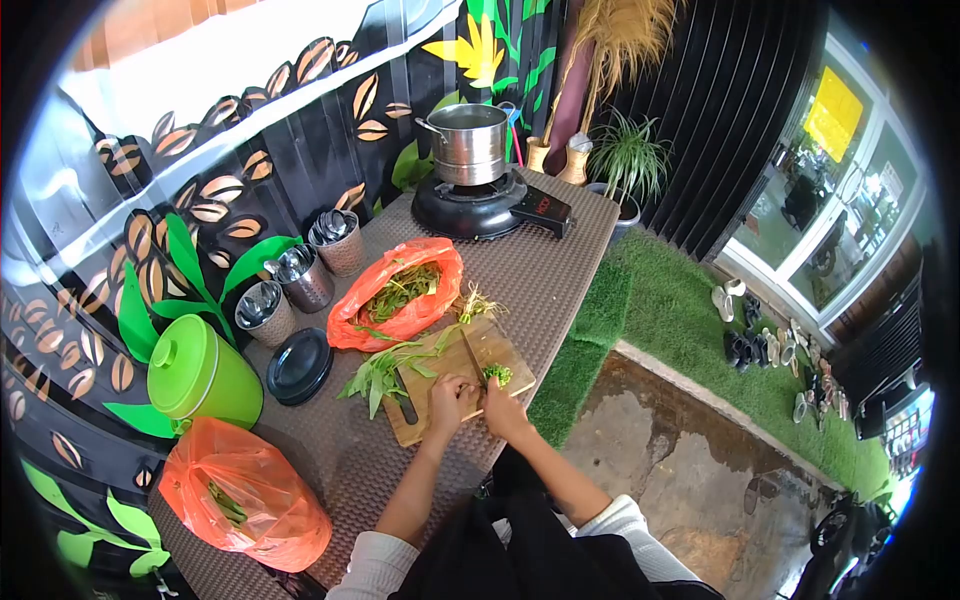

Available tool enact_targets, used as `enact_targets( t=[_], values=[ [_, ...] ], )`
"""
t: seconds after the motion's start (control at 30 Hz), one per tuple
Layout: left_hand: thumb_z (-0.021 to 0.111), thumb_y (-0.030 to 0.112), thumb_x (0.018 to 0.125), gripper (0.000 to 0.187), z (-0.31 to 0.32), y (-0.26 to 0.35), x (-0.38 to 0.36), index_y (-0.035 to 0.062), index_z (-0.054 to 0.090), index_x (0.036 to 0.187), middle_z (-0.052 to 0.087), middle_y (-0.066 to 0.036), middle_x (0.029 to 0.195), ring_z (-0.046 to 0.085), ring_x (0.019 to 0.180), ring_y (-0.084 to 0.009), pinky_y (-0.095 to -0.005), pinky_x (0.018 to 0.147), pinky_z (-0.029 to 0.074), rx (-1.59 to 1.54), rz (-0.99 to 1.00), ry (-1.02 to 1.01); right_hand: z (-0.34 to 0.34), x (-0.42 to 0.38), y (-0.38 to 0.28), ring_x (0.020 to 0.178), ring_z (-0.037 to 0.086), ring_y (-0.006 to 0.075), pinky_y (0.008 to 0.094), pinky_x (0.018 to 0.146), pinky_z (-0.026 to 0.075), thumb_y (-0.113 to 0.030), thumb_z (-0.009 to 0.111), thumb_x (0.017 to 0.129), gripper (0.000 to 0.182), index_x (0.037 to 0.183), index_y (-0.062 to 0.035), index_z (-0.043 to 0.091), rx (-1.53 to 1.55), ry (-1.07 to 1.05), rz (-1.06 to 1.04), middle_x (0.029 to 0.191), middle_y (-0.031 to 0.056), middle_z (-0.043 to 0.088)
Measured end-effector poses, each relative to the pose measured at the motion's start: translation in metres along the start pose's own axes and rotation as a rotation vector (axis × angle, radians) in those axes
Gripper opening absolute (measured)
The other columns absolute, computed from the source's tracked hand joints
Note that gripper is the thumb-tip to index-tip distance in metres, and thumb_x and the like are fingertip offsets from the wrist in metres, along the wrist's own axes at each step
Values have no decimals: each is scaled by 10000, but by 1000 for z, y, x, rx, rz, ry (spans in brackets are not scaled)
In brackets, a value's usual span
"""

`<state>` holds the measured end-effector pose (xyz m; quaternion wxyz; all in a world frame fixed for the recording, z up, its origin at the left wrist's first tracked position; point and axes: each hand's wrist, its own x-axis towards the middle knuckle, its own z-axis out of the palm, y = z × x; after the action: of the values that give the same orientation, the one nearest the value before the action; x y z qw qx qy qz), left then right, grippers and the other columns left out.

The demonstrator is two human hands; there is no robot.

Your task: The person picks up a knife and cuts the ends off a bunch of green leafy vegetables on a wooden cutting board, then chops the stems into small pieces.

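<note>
A wooden cutting board (415,425) lies near the table's right edge. My right hand (503,408) is closed around the handle of a knife (473,352), whose blade points away across the board. Close beside it, my left hand (450,398) rests on the board with fingers bent; what is under them is hidden. Chopped greens (497,374) sit right of the blade. Leafy stems (375,376) spread over the board's left side. Behind the board, an open orange bag (345,318) holds more greens, and root ends (478,303) lie beside it.
A steel pot (470,150) stands on a black portable stove (470,212) at the back. Left are cutlery holders (337,250), black plates (299,366), a green container (190,375) and another orange bag (260,510). The table edge (565,345) runs along the right.
</note>
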<state>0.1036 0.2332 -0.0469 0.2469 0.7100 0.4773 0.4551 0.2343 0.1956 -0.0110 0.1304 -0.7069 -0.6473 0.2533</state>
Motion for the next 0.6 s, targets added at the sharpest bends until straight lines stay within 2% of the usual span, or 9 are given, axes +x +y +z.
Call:
enact_targets(
  t=[0.17,0.3,0.5,0.57,0.6],
  values=[
    [707,12,685,138,0,0,2,23,685,821,571,-109,727,502,607,-206,-310,577,420,-18,-31,15,-5,-8,3,810,621,454,556,698,486,-197,468,885,333,1111,15,347,27,-16,-58,830,312,615],
    [709,45,683,114,1,-3,1,35,675,791,572,-121,723,533,655,-259,-355,616,439,-6,-79,7,9,-16,-6,810,620,454,553,702,488,-199,455,895,322,1113,15,353,-56,33,49,840,307,615],
    [723,52,670,129,5,-8,1,32,674,788,555,-119,694,523,615,-254,-358,582,425,-10,-84,27,-1,4,3,795,622,455,542,679,496,-206,444,907,319,1120,11,350,14,-34,-52,842,296,617],
    [749,56,642,164,7,-14,2,23,673,783,550,-114,680,522,588,-231,-346,565,427,-56,-226,4,4,-8,2,780,622,456,533,661,500,-209,454,904,317,1110,9,353,0,39,-53,832,294,618],
    [749,56,642,164,4,-9,4,23,673,783,550,-114,680,522,588,-231,-346,565,427,-56,-225,6,6,-14,-2,780,622,456,533,661,500,-209,454,904,317,1110,9,353,-2,40,-55,832,294,618]
  ],
)
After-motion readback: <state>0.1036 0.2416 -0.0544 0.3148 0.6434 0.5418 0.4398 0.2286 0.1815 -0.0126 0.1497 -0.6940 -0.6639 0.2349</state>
